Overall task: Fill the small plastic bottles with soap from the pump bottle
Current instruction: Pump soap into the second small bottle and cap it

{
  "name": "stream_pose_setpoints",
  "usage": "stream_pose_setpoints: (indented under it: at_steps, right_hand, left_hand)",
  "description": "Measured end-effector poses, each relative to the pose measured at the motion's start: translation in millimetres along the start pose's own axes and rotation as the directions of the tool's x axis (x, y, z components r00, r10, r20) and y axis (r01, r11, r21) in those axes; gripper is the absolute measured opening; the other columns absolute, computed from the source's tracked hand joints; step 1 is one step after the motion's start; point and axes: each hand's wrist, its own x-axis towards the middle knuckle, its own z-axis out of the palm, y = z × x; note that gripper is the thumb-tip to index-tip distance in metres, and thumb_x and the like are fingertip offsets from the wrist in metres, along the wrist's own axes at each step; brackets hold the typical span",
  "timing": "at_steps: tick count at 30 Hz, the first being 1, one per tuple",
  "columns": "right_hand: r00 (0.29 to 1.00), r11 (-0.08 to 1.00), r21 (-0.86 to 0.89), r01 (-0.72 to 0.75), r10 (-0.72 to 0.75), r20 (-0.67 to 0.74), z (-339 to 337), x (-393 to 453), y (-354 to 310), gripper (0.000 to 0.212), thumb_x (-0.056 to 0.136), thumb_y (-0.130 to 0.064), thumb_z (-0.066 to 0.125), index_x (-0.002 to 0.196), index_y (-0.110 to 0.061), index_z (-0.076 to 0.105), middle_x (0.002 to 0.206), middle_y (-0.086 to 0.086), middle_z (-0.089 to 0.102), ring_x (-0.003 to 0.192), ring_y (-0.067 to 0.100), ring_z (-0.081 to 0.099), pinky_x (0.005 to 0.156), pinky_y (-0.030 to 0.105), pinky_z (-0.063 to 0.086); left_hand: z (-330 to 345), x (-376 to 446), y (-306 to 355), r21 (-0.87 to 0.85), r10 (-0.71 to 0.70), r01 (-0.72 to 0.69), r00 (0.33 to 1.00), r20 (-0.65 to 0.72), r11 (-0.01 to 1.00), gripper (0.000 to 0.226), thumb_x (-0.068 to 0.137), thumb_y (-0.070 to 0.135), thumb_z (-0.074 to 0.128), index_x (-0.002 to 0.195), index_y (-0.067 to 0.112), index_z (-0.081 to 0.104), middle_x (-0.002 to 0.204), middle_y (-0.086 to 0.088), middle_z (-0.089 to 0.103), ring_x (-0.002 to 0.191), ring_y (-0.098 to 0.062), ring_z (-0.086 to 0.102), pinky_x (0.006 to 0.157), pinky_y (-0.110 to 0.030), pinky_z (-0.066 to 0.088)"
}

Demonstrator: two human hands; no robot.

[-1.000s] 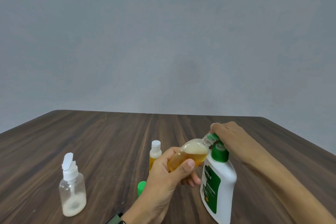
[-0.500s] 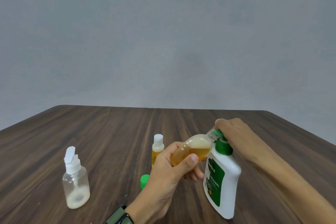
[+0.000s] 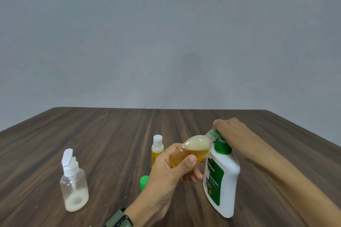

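Left hand (image 3: 171, 171) gripped small clear plastic bottle of amber soap (image 3: 191, 151), tilted, its mouth at the green nozzle of the white pump bottle (image 3: 221, 175); right hand (image 3: 232, 134) pressed on pump head, finger curl hard to tell; pump bottle stood on dark wooden table (image 3: 110, 134); capped small amber bottle (image 3: 157, 148), green cap (image 3: 143, 182), clear flip-top bottle (image 3: 73, 186) stood left.

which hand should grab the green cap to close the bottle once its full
Probably the right hand. It only presses the pump bottle head, so it can let go, while the left hand has its grip on the tilted small bottle. The green cap lies beside the left wrist.
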Motion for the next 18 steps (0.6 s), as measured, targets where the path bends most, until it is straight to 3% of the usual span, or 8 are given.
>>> stream_pose_setpoints:
  at_steps: [5, 9, 14, 18]
  right_hand:
    - [0.999, 1.000, 0.030, 0.006, -0.007, 0.035, 4, 1, -1, 0.031, 0.091, -0.025, 0.033, 0.064, -0.013, 0.042, 0.067, 0.011, 0.045, 0.062, 0.020, 0.034, 0.061, 0.033, 0.027]
    - [0.999, 1.000, -0.014, 0.021, -0.021, 0.036, -6, 3, -8, 0.037, 0.092, -0.025, 0.036, 0.056, -0.015, 0.032, 0.062, 0.007, 0.039, 0.059, 0.018, 0.030, 0.056, 0.031, 0.024]
    - [1.000, 1.000, 0.004, 0.012, -0.012, 0.010, -10, 1, -8, 0.036, 0.091, -0.025, 0.036, 0.057, -0.015, 0.034, 0.064, 0.009, 0.040, 0.061, 0.019, 0.031, 0.057, 0.031, 0.025]
    - [1.000, 0.999, 0.048, -0.006, 0.006, -0.006, 2, 3, 1, 0.041, 0.090, -0.025, 0.033, 0.075, 0.010, 0.048, 0.072, 0.013, 0.049, 0.066, 0.021, 0.038, 0.064, 0.033, 0.030]
  left_hand:
    - [-5, -4, -2, -0.001, -0.012, 0.012, 1.000, -0.011, 1.000, 0.045, 0.071, 0.027, 0.071, 0.108, 0.006, 0.060, 0.096, -0.016, 0.072, 0.061, -0.017, 0.065, 0.059, -0.025, 0.054]
    - [-2, -2, 2, -0.002, -0.007, 0.007, 1.000, 0.004, 1.000, 0.050, 0.068, 0.031, 0.072, 0.110, 0.008, 0.059, 0.096, -0.014, 0.072, 0.061, -0.016, 0.065, 0.058, -0.025, 0.054]
    - [2, 0, 4, -0.009, 0.000, 0.000, 1.000, 0.023, 1.000, 0.051, 0.069, 0.032, 0.071, 0.112, 0.008, 0.058, 0.098, -0.014, 0.072, 0.061, -0.016, 0.065, 0.059, -0.025, 0.054]
    - [-1, 0, 2, -0.005, -0.002, 0.002, 1.000, 0.019, 1.000, 0.047, 0.070, 0.030, 0.071, 0.109, 0.007, 0.058, 0.097, -0.016, 0.072, 0.061, -0.017, 0.065, 0.059, -0.026, 0.054]
